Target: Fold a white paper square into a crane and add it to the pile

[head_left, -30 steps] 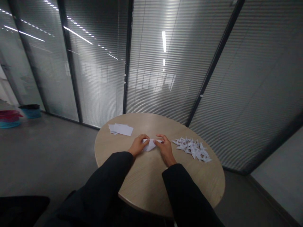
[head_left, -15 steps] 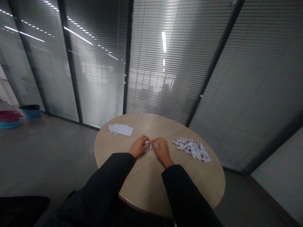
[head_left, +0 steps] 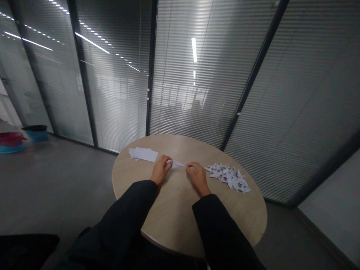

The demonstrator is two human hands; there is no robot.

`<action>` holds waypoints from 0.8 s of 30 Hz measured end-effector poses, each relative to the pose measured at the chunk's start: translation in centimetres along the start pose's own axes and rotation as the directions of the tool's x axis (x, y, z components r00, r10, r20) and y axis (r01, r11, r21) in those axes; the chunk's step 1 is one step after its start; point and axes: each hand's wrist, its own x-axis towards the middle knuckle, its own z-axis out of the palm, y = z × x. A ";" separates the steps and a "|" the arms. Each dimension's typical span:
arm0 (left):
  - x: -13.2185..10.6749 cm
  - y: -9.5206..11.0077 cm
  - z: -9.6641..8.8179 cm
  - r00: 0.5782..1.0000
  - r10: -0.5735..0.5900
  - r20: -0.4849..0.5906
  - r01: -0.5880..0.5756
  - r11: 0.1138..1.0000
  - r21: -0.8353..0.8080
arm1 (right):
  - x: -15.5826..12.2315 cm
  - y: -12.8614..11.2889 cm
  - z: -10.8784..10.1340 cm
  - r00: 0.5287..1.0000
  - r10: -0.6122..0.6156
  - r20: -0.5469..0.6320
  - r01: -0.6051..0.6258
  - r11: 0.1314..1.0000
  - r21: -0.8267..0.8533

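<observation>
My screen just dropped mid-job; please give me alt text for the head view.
The left hand and right hand hold a folded white paper between them over a rounded wood-toned table. Flat white sheets lie to the left, a cluster of pointed folded paper shapes to the right.

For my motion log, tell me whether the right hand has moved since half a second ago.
Yes. The right hand has shifted rightward, nearer the pile of folded papers, which lies unmoved on the table.
</observation>
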 end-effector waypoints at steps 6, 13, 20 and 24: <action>0.2 -0.3 -0.1 0.998 -0.055 -0.039 0.054 0.998 -0.040 | 0.0 0.8 -0.2 0.997 0.068 -0.045 -0.069 0.997 -0.023; 0.3 -1.2 0.3 0.933 -0.358 0.042 0.356 0.895 -0.270 | 0.2 0.9 -1.0 0.926 0.374 -0.055 -0.343 0.893 0.292; -0.2 -0.1 0.6 0.924 -0.287 0.252 0.373 0.822 -0.430 | -0.2 -1.3 0.0 0.870 0.381 0.314 -0.492 0.621 0.611; -0.3 0.1 0.5 0.903 -0.229 0.364 0.399 0.761 -0.512 | -0.3 -0.8 0.0 0.854 0.432 0.289 -0.510 0.590 0.626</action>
